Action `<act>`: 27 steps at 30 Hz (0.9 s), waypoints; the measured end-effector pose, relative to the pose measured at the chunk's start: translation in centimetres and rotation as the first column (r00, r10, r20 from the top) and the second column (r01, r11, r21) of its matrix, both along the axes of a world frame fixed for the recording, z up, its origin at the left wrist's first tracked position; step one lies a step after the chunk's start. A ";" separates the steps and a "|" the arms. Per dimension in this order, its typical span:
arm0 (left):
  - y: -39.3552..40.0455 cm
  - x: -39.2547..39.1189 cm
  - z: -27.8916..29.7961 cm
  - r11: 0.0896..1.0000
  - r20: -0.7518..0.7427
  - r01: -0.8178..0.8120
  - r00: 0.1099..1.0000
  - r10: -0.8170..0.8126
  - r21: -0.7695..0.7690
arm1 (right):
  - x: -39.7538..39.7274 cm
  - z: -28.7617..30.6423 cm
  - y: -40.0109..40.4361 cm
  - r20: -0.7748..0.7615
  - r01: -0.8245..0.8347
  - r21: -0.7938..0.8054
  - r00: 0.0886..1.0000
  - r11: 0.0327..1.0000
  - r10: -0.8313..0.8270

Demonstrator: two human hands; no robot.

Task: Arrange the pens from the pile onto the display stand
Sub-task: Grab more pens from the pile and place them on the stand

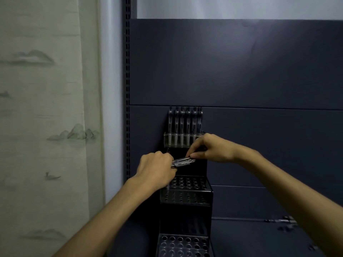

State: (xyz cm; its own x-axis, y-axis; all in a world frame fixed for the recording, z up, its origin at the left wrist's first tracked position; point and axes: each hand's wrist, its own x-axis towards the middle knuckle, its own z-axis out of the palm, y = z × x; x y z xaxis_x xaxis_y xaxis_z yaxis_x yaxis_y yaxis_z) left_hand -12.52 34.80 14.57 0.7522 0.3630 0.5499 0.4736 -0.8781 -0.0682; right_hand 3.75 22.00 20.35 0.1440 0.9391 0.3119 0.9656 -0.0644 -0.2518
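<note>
Your left hand (156, 167) gripped a bundle of pens (182, 162); right hand (209, 149) pinched one, in front of the stand (185, 193).

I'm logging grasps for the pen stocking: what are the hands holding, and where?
A small bunch of pens: left hand grips one end, right hand pinches the other.

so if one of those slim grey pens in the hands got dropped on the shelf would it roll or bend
Likely stiff: the bundle of slim grey pens spans straight between the left hand and right hand without sagging. Probably light, since fingertips alone hold them. The barrels look round, so one might roll, though a clip, like those on the upright pens in the tiered black display stand, could stop it.
</note>
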 end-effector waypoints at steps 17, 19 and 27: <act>-0.2 -0.6 0.9 0.999 0.017 -0.022 1.000 0.021 0.035 | 1.6 3.5 -1.9 0.136 0.104 0.074 0.984 0.992 -0.113; 0.1 -0.8 1.1 0.999 0.051 -0.025 0.998 0.024 0.022 | 2.5 4.2 -1.8 -0.007 0.117 0.279 0.993 0.953 -0.120; 0.2 -0.6 0.8 1.000 0.069 -0.001 0.998 0.001 0.008 | 4.0 4.8 1.4 -0.431 0.371 0.716 0.901 0.591 -0.044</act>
State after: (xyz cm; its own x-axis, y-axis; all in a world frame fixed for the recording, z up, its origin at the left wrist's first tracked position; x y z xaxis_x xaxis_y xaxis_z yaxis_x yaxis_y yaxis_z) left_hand -13.08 35.02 15.41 0.7121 0.3592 0.6032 0.4783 -0.8772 -0.0422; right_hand 7.72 23.39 25.19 0.5479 0.2976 0.7818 0.7904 0.1218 -0.6003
